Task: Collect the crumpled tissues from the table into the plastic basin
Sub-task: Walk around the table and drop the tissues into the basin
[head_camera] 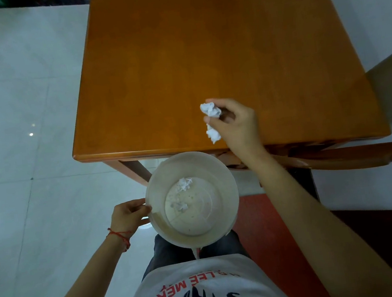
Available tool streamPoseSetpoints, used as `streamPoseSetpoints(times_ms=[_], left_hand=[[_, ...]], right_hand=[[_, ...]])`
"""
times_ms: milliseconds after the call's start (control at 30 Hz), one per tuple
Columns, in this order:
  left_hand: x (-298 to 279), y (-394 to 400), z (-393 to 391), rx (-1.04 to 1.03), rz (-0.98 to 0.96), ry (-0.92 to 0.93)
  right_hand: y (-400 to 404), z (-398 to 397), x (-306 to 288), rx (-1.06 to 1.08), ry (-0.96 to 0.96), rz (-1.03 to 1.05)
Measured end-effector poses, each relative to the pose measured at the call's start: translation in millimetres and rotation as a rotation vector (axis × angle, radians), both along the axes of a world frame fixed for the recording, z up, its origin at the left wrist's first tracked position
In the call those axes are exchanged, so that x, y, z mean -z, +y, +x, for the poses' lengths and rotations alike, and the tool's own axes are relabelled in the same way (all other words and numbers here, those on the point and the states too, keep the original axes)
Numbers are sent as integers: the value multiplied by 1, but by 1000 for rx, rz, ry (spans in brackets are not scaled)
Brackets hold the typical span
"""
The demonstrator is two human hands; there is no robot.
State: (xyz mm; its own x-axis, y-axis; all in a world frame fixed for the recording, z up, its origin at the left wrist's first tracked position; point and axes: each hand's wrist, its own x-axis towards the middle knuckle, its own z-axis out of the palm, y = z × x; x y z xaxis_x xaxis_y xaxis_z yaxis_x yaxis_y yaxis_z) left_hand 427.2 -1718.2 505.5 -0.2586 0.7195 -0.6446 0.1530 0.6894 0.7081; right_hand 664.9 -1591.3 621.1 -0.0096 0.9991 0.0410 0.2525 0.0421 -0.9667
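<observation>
A round, pale plastic basin (220,175) is held below the near edge of the orange wooden table (202,48). My left hand (129,214) grips its left rim. Two crumpled white tissues lie on the basin's bottom, one (184,183) toward the far side and one (180,206) nearer the middle. My right hand (235,123) hovers over the table's near edge, shut on crumpled white tissues (210,109); a second white wad (213,134) pokes out under the thumb. No other tissue shows on the tabletop.
A wooden chair (339,158) is tucked under the table at the right. Glossy white floor tiles (14,121) spread to the left. A red mat (268,225) lies under my legs at the right.
</observation>
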Motion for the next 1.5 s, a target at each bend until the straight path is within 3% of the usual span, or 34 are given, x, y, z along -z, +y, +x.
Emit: streamPoseSetpoints(times_ms=[133, 367, 567, 667, 733, 867, 1200, 1500], left_hand=[[-1, -2, -2, -21, -1, -17], [-1, -9, -5, -59, 3, -22], [-1, -21, -9, -105, 3, -25], [-1, -30, -13, -146, 0, -29], [-1, -37, -15, -184, -4, -34], [1, -52, -15, -236, -19, -18], [-3, -95, -33, -479, 8, -27], [0, -146, -100, -650, 27, 2]], right_hand=[[-49, -15, 21, -88, -17, -110], [-85, -6, 56, -321, -380, -160], [-107, 27, 78, -196, -539, -56], [-118, 43, 94, -51, -602, -113], [-118, 47, 104, -35, -572, -272], [-110, 39, 115, -136, -326, -590], [-100, -6, 119, -245, -326, -517], [-104, -100, 114, -431, -373, -455]])
